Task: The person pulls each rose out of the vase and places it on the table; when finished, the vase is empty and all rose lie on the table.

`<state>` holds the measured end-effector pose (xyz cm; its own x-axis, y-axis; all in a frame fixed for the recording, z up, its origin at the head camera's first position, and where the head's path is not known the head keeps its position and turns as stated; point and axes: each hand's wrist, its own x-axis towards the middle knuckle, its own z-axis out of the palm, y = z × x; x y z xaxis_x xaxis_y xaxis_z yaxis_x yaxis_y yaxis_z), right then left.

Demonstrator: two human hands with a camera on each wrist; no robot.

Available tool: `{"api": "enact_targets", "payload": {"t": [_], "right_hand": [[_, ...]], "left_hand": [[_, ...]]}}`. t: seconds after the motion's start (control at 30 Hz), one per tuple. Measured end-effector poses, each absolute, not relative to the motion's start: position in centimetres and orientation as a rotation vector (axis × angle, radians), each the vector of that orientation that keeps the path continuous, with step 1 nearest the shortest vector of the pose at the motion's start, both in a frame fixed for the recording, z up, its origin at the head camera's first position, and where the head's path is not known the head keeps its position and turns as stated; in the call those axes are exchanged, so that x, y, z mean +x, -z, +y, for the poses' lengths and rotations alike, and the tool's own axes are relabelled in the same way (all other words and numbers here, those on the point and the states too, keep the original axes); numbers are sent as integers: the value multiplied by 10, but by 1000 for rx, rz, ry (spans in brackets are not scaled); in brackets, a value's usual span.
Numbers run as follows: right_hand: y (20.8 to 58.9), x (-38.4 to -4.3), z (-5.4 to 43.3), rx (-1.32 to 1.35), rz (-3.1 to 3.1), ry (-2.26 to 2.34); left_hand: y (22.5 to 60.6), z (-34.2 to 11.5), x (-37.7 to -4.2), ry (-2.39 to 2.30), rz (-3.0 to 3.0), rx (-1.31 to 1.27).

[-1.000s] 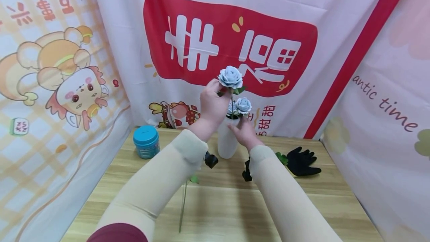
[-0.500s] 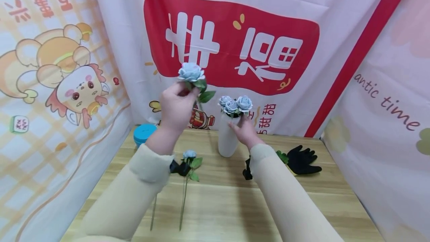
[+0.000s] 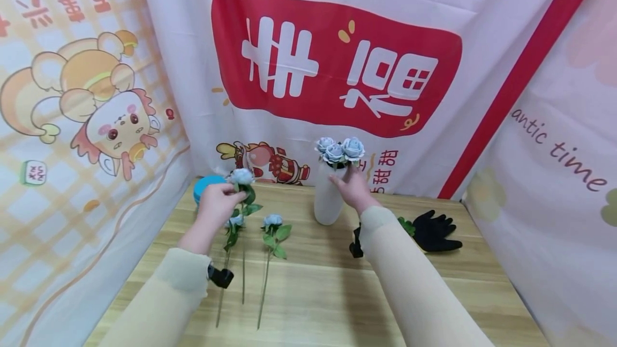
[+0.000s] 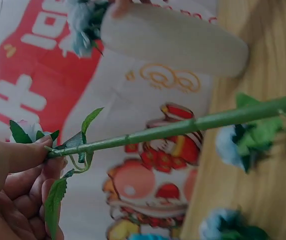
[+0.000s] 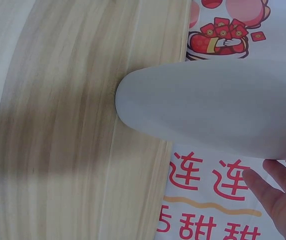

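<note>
My left hand [image 3: 217,208] pinches a pale blue artificial rose [image 3: 241,176] just under its bloom, left of the vase. Its green stem [image 4: 173,129] crosses the left wrist view and hangs downward in the head view. Behind it on the table lie one blue rose [image 3: 235,221] and, to the right, another rose [image 3: 273,220], both with leaves and long stems. The white vase [image 3: 328,197] stands upright, with three blue roses [image 3: 336,151] bunched at its mouth. My right hand [image 3: 354,189] holds the vase near its rim, thumb toward the front.
A tub with a blue lid [image 3: 208,181] stands at the back left, partly hidden by my left hand. A black glove [image 3: 436,232] lies at the right beside some green leaves [image 3: 407,226]. Printed cloth [image 3: 289,122] hangs behind the wooden table [image 3: 308,293].
My left hand has drawn a rose up from the vase, then carried it left and down toward the roses on the table. My right hand has stayed at the vase.
</note>
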<state>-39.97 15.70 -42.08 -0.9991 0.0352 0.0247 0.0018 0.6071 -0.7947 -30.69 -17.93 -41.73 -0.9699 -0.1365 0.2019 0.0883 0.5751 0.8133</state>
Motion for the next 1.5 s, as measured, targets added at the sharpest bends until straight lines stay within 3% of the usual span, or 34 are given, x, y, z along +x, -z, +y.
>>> {"api": "enact_targets", "payload": {"t": [0.57, 1.1, 1.2, 1.33, 1.5], "right_hand": [[422, -398, 157, -34, -2779, -1364], [420, -396, 157, -39, -2792, -1388], [420, -396, 157, -37, -2789, -1391], [420, -396, 157, -33, -2789, -1393], [420, -397, 156, -31, -2780, -1385]], "left_hand": [[519, -291, -292, 1377, -2892, 291], [558, -311, -308, 1273, -2958, 338], [555, -309, -308, 1219, -2981, 395], [522, -301, -318, 1025, -3093, 484], [455, -269, -346, 842, -3242, 239]]}}
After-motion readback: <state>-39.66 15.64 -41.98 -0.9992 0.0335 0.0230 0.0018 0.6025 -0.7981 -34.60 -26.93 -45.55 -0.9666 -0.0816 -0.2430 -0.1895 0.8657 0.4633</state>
